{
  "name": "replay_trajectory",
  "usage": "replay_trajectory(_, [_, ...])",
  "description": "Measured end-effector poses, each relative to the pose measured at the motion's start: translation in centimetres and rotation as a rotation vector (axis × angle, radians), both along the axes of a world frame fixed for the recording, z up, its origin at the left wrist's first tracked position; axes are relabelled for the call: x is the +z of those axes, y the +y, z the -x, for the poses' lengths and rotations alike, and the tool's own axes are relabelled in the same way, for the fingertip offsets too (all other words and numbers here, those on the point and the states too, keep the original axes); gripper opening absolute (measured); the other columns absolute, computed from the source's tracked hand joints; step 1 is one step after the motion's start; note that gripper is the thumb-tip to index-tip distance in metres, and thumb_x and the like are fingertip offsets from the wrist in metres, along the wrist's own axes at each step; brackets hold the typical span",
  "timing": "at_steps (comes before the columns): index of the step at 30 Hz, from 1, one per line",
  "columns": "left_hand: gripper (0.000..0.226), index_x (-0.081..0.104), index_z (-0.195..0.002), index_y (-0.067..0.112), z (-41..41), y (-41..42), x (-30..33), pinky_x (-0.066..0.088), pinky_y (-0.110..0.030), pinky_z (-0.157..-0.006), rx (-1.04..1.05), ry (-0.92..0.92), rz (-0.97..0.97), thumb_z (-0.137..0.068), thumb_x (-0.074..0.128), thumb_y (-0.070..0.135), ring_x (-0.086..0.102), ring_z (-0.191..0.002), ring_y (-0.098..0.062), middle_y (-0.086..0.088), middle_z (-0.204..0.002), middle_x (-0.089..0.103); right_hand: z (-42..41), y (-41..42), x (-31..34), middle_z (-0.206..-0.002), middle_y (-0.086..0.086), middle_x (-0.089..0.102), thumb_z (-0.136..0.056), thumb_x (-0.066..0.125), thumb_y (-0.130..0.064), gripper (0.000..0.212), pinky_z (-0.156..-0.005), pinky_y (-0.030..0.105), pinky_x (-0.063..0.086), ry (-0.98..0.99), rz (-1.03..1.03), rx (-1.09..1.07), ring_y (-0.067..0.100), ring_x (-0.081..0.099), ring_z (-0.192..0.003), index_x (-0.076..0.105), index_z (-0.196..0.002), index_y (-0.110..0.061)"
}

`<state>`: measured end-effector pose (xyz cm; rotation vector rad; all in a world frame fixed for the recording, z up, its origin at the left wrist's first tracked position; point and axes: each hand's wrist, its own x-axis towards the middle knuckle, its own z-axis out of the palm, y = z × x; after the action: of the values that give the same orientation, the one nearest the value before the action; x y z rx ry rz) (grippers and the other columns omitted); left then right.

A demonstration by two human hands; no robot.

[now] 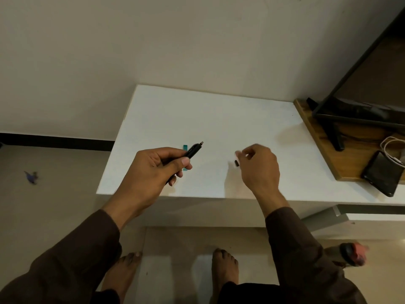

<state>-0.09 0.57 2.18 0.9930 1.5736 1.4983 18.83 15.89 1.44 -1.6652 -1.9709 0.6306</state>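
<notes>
My left hand grips a black pen over the white table, with the pen's tip pointing up and to the right. A teal strip lies on the table behind the pen, partly hidden by my fingers. My right hand hovers over the table's middle with curled, blurred fingers. A small black cap sits right at its fingertips. I cannot tell whether the fingers pinch it or it lies free.
A wooden board at the right carries a black monitor stand, a black phone and a white cable. The table's front edge is near my wrists. My bare feet stand on the floor below, beside a red-black object.
</notes>
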Motion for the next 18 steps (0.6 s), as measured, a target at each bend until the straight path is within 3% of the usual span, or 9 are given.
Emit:
replay_trajectory(3, [0.014,0.082,-0.103,0.010,0.1,0.1,0.0,0.052,-0.020,-0.057,0.003,-0.005,-0.003,-0.096,0.069,0.008,0.060,-0.062,-0.007,-0.002,-0.083,0.080,1.5,-2.0,2.2,-0.084,-0.010,0.074,-0.100,0.066,-0.025,0.009,-0.064,0.014,0.050,0.329,-0.063,0.200,-0.001,0.065,-0.070,0.074,-0.095,-0.022])
replay_trajectory(7, [0.016,0.082,-0.107,0.014,0.3,0.1,0.0,0.054,-0.022,-0.059,-0.009,0.030,-0.024,-0.096,0.070,0.012,0.062,-0.065,-0.009,-0.002,-0.085,0.081,3.3,-4.8,3.5,-0.090,-0.005,0.080,-0.099,0.068,-0.028,0.015,-0.061,0.023,0.058,0.624,0.192,0.466,0.010,0.074,-0.076,0.078,-0.101,-0.018])
replay_trajectory(13, [0.017,0.081,-0.108,0.015,0.3,0.1,0.3,0.053,-0.020,-0.058,-0.014,0.018,-0.044,-0.094,0.072,0.013,0.062,-0.062,-0.006,0.002,-0.078,0.079,3.2,-4.8,4.0,-0.089,0.005,0.081,-0.095,0.072,-0.016,0.009,-0.067,0.033,0.063,0.822,0.341,0.422,0.023,0.078,-0.083,0.078,-0.099,-0.010])
replay_trajectory(18, [0.017,0.082,-0.107,0.016,0.4,0.0,0.4,0.053,-0.021,-0.058,-0.015,0.048,-0.032,-0.094,0.072,0.013,0.061,-0.062,-0.005,0.005,-0.076,0.078,3.2,-4.8,4.2,-0.087,0.009,0.081,-0.097,0.070,-0.012,0.008,-0.065,0.035,0.064,0.847,0.357,0.412,0.026,0.079,-0.083,0.075,-0.097,-0.006])
